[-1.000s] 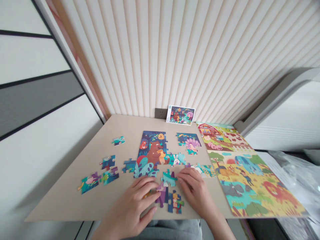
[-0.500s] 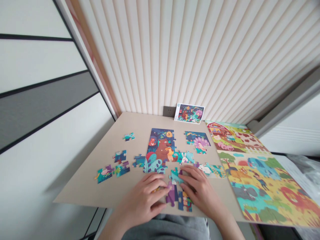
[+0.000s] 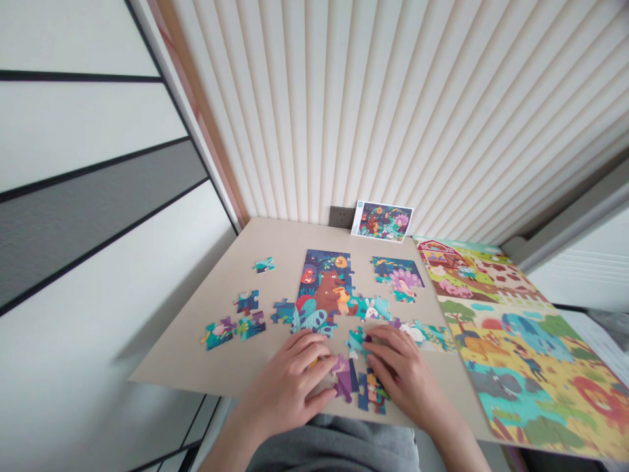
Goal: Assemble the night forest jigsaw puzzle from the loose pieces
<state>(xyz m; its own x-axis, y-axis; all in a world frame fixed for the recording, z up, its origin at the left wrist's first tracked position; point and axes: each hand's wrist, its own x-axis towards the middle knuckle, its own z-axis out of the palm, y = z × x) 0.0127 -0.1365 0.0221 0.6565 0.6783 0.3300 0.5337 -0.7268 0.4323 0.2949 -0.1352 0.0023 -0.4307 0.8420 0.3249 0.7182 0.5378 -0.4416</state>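
Observation:
My left hand [image 3: 297, 377] lies low over the near part of the table, fingers spread. Its fingertips reach the edge of a purple puzzle piece [image 3: 344, 379], and a bit of orange shows beneath them, mostly hidden. Across from it, my right hand [image 3: 400, 367] has its fingers stretched over a teal puzzle piece [image 3: 356, 341]. A dark blue piece with an orange figure [image 3: 372, 392] is beside the right thumb. Beyond both hands is a joined puzzle section with a brown bear [image 3: 328, 288]. A peacock section [image 3: 403, 274] sits to its right, and a white rabbit strip [image 3: 427, 334] lies by my right fingers.
Loose pieces [image 3: 250, 326] lie on the left of the table [image 3: 181, 354], with a single teal one [image 3: 264, 264] farther back. A picture card [image 3: 383, 221] leans on the ribbed wall. Two finished puzzles, a farm [image 3: 472, 272] and an animal scene [image 3: 535, 373], cover the right side.
The camera has turned slightly left, so everything sits farther right in view. Both hands stay over nearly the same pieces, with only slight finger movement.

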